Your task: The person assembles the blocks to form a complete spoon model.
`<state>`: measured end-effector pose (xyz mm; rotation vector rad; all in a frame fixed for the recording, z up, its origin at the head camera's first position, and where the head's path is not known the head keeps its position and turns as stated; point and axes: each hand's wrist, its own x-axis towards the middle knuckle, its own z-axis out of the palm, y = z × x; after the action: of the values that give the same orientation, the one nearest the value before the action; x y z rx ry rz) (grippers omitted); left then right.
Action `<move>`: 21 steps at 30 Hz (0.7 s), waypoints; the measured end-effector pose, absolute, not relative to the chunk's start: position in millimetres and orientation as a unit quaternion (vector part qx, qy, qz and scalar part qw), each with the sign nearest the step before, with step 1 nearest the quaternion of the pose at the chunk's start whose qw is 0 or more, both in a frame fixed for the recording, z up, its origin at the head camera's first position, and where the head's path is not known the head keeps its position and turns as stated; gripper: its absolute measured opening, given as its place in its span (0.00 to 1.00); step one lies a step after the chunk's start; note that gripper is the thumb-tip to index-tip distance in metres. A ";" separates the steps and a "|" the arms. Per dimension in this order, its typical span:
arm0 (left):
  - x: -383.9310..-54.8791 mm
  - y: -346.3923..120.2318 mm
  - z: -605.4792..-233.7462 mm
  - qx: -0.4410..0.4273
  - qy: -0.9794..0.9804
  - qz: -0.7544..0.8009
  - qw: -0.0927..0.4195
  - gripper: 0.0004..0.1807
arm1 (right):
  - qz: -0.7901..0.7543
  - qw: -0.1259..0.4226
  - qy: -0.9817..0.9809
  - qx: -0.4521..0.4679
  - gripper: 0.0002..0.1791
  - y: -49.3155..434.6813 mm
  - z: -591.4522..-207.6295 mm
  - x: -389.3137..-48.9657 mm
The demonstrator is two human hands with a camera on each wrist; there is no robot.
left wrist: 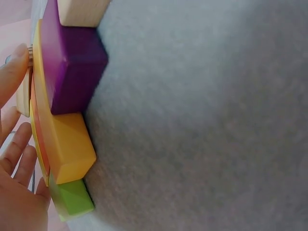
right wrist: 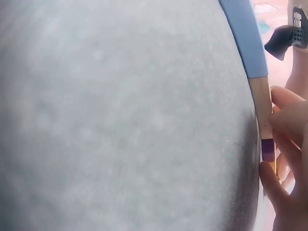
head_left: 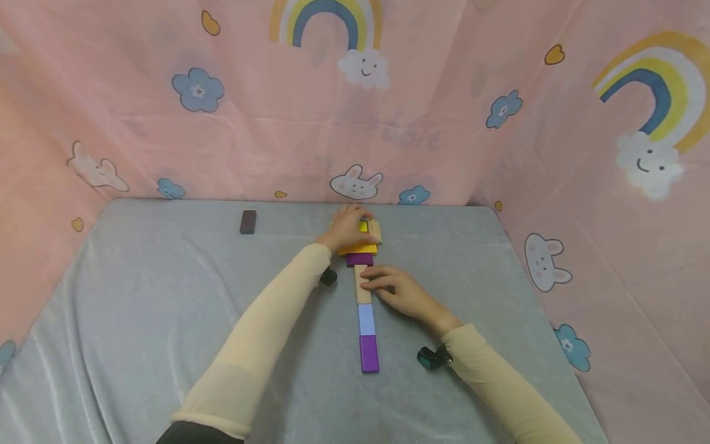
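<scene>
At the far end of a line of blocks, my left hand [head_left: 346, 228] is over a stack with yellow blocks [head_left: 357, 249] and thin wooden strips [head_left: 375, 230]. In the left wrist view its thumb is beside the strips' ridged ends, the other fingers extended below. A purple block [left wrist: 79, 62], an orange-yellow block [left wrist: 74, 149] and a green block [left wrist: 72, 197] show there. My right hand [head_left: 407, 293] reaches in from the right, fingertips right at a plain wooden block [head_left: 362, 287]. A light blue block [head_left: 366, 319] and a purple block [head_left: 368, 354] continue the line toward me.
A dark brown block [head_left: 248, 222] lies apart at the back left of the grey cloth-covered table [head_left: 166, 296]. Pink printed curtains [head_left: 249, 142] rise behind the table and at its sides. Dark wrist cameras [head_left: 431, 357] stick out from my sleeves.
</scene>
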<state>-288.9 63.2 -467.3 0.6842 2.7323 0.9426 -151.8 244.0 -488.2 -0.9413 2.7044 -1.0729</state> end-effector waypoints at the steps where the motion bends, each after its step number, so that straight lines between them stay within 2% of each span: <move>1: -288.7 63.0 -467.5 0.229 0.917 0.316 0.086 0.34 | -0.350 0.043 0.884 -0.307 0.16 244.1 -488.5 -152.0; 21: -291.1 58.6 -471.5 0.233 0.912 0.322 0.099 0.33 | -0.345 0.028 0.884 -0.315 0.15 243.6 -488.1 -151.5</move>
<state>-291.1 58.6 -471.5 0.6882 2.6989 0.9517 -151.5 243.6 -488.1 -0.9712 2.7284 -1.0655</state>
